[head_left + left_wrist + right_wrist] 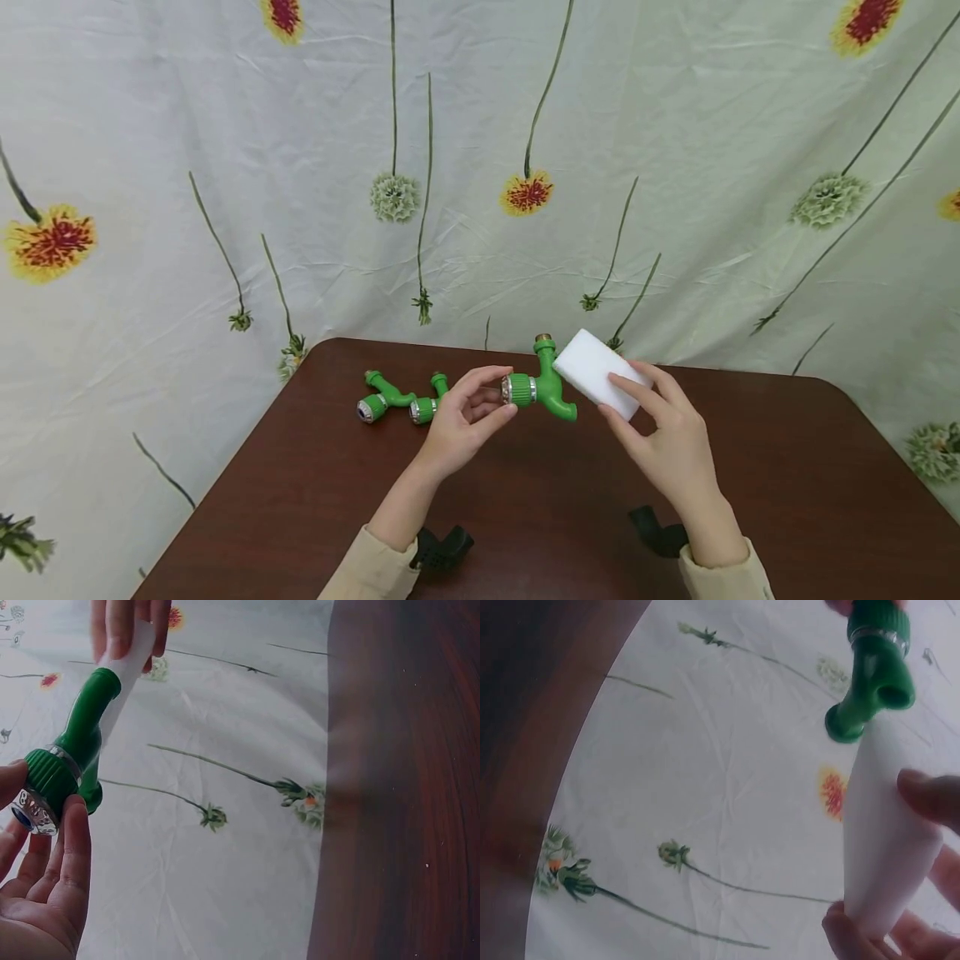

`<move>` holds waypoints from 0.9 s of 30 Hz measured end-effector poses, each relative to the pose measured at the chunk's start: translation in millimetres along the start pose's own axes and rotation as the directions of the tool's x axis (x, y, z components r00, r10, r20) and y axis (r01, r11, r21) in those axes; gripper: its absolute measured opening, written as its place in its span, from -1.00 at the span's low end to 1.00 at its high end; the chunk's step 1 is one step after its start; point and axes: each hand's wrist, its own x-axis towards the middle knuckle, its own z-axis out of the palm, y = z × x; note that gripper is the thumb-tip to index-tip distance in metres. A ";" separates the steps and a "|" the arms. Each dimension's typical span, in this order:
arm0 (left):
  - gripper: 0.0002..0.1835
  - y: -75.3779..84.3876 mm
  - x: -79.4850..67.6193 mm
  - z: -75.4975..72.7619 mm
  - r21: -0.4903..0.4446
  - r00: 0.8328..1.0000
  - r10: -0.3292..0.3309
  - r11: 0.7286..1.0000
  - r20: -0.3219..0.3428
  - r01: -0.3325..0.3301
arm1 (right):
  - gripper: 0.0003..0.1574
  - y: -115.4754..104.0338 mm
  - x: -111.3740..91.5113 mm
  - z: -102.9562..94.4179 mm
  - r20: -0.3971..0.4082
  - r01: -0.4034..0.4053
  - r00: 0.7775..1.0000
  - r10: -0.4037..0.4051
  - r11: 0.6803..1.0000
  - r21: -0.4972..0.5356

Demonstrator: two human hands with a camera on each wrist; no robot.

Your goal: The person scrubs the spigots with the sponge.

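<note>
A green faucet (550, 388) with a silver-trimmed knob is raised above the table, its spout pointing toward the right. My left hand (467, 417) pinches it by the ribbed knob between thumb and fingers, which the left wrist view shows closely. A white sponge block (597, 372) is held by its edges in my right hand (670, 433). One corner of the sponge lies against or very near the faucet's body; in the right wrist view the sponge (889, 832) sits right beside the spout. Contact cannot be told for certain.
Two more green faucets lie on the dark brown table (555, 517) at the left: one faucet (386, 396) whole in view, another faucet (425, 406) partly behind my left hand. Black wrist mounts show by both sleeves. A flowered cloth (465, 250) hangs behind the table.
</note>
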 end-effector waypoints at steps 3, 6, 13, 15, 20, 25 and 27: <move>-0.50 0.2 -0.1 -0.4 -0.003 1.000 0.002 1.000 0.002 -0.002 | -0.51 3.0 0.1 -2.2 -0.033 -0.072 0.997 0.071 0.997 -0.029; -0.50 -0.3 -0.3 -0.8 -0.005 1.000 0.010 1.000 0.004 -0.010 | -0.50 0.4 0.7 -3.4 -0.039 -0.081 0.996 0.081 0.997 0.006; -0.52 -0.4 0.0 -1.0 -0.013 1.000 0.013 1.000 0.008 -0.013 | -0.49 -12.3 1.0 -4.7 0.096 0.001 0.995 -0.014 0.991 0.137; -0.53 -0.1 0.0 -1.1 -0.017 1.000 0.013 1.000 0.009 -0.013 | -0.50 -13.1 1.1 -4.5 0.115 0.015 0.993 -0.033 0.989 0.150; -0.53 0.0 0.3 -0.9 -0.013 1.000 0.016 1.000 0.013 -0.016 | -0.50 -5.6 1.7 -3.6 0.074 0.031 0.997 -0.036 0.997 0.074; -0.53 0.3 0.5 -0.9 -0.019 1.000 0.014 1.000 0.014 -0.014 | -0.55 6.4 0.6 -3.2 0.055 -0.064 0.996 0.066 0.998 -0.024; -0.52 0.7 0.6 -1.1 -0.033 1.000 0.012 0.999 0.014 -0.012 | -0.56 9.8 -0.1 -3.1 0.055 -0.094 0.994 0.095 0.995 -0.035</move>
